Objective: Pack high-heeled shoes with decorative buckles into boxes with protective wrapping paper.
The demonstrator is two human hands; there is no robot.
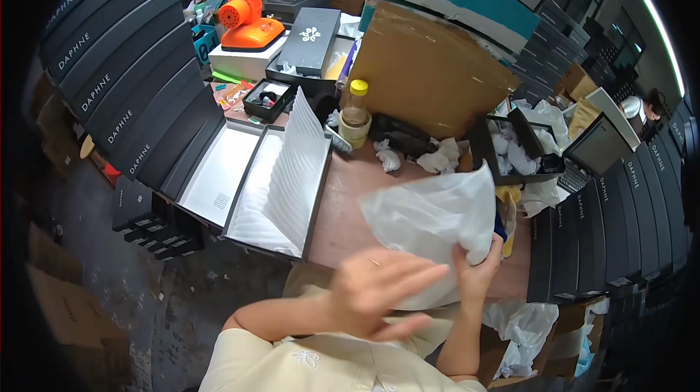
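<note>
My right hand is closed on a thin white sheet of wrapping paper, which spreads leftward over the table. A dark blue thing shows just behind my right fingers; its kind is hidden. My left hand is blurred by motion in front of the paper's lower edge, its fingers stretched out and the thumb apart, with nothing visible in it. To its left lies an opened dark shoebox with a white inside. A ribbed white foam sheet stands up out of it.
Dark shoeboxes are stacked at the left and right. Behind the table a large cardboard box blocks the view. A yellow-capped bottle, an orange blower and a box of crumpled paper stand nearby.
</note>
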